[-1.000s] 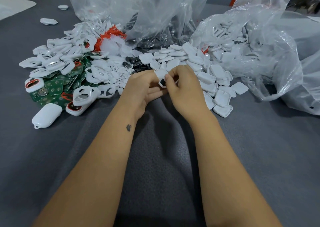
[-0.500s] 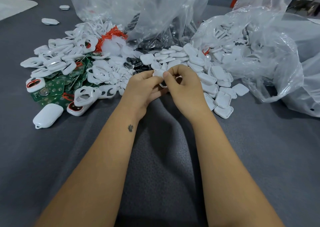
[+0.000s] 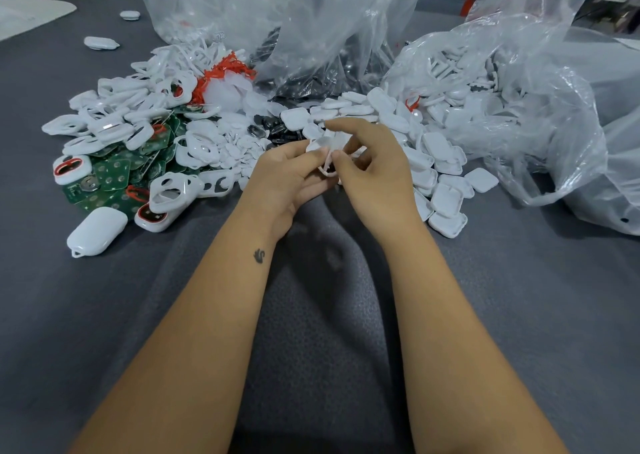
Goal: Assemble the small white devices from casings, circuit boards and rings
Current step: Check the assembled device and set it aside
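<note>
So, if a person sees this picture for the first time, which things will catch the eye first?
Probably the two hands, left hand and right hand, pinching a small white part together at the centre. Behind them spreads a heap of white casings, with green circuit boards on the left and clear plastic bags to the right.

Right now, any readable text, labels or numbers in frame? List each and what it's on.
None readable.
Green boards: pads and marks show, any print too small to read.
Clear bags: a faint mark near the top of the left one, too blurred to read.
White casings: no print shows.
Left forearm: a small dark tattoo, a figure, not text.
</note>
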Motion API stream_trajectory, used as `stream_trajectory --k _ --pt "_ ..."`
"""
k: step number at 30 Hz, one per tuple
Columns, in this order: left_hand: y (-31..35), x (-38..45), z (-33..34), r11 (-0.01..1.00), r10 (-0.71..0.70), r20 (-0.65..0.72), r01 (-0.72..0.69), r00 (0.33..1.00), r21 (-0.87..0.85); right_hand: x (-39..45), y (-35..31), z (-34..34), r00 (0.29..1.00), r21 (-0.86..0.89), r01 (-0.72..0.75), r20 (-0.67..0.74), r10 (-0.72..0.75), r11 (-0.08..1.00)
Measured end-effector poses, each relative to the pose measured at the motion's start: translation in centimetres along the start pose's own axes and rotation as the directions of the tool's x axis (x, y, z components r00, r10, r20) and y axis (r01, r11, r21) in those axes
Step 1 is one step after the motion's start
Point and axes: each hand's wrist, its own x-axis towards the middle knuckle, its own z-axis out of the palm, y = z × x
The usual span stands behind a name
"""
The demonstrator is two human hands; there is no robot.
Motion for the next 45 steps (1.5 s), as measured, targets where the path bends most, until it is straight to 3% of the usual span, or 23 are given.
stream_trajectory --k 4,6,9,17,26,39,45 --pt "0.2 0.1 0.0 0.999 -0.023 -0.048 0.022 0.999 -0.035 0.2 0.0 -0.2 0.994 0.013 -0.04 -0.102 0.041 0.999" --pt "0.3 0.3 0.0 0.995 -0.054 -0.109 0.045 0.993 -0.089 0.5 -0.1 -0.4 0.985 0.125 -0.117 -0.11 0.131 0.985" --pt "0.5 0.3 0.2 0.993 -0.066 -0.135 0.052 0.989 -0.108 0.6 -0.1 -0.7 0.97 0.333 -0.206 -0.054 0.237 0.92" --pt "0.3 0.1 0.3 0.998 -0.049 -0.12 0.043 0.992 -0.05 0.7 -0.1 -1.1 0.929 0.637 -0.344 0.126 0.347 0.69" --pt "0.4 -0.1 0.3 0.998 -0.051 -0.07 0.049 0.996 -0.029 0.4 -0.8 -1.6 0.907 0.716 -0.422 0.342 0.248 0.557" --pt "0.6 -0.3 0.4 0.999 -0.045 -0.082 0.044 0.996 -0.006 0.3 -1.0 -1.9 0.919 0.821 -0.382 0.387 0.078 0.424" --pt "0.6 -0.2 0.5 0.998 -0.059 -0.105 0.056 0.993 -0.032 0.3 -1.2 -2.1 0.922 0.84 -0.377 0.378 0.076 0.39"
